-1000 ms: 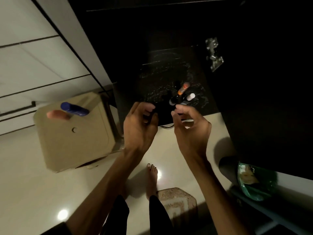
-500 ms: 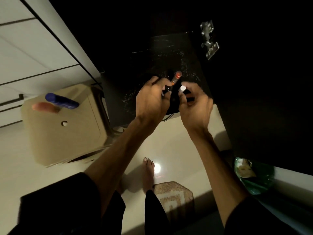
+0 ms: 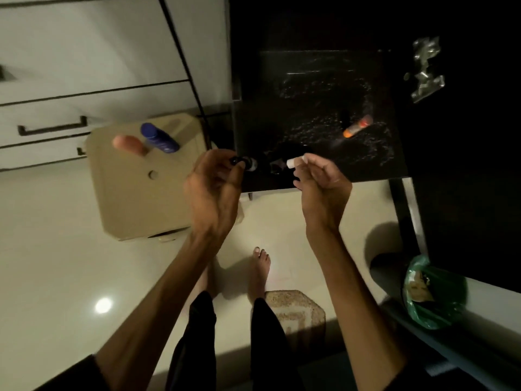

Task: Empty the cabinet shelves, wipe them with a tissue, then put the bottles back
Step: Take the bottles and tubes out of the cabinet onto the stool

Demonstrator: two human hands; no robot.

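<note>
You are holding a small dark bottle (image 3: 249,163) in your left hand (image 3: 212,187), fingers curled round it at the centre of the frame, just at the front edge of the dark cabinet shelf (image 3: 318,88). Your right hand (image 3: 321,182) is pinching a small white-capped bottle (image 3: 290,162) between thumb and fingertips, just right of the first; the two bottles are lying almost end to end, near each other (whether they touch is lost in the gloom).

The one that matters for the next reach is the orange-capped bottle (image 3: 356,127), lying on its side on the shelf, up and to the right of both hands. Its long axis is running diagonally, lower left to upper right, with the orange end pointing toward you. Your right hand is the nearer one, but both hands are full, so they probably need unloading first.

The likely drop spot is the cardboard box (image 3: 135,198) at the left of the frame, where a blue bottle (image 3: 159,138) and a pinkish one (image 3: 128,143) are already lying; your left hand is the closer to it.
</note>
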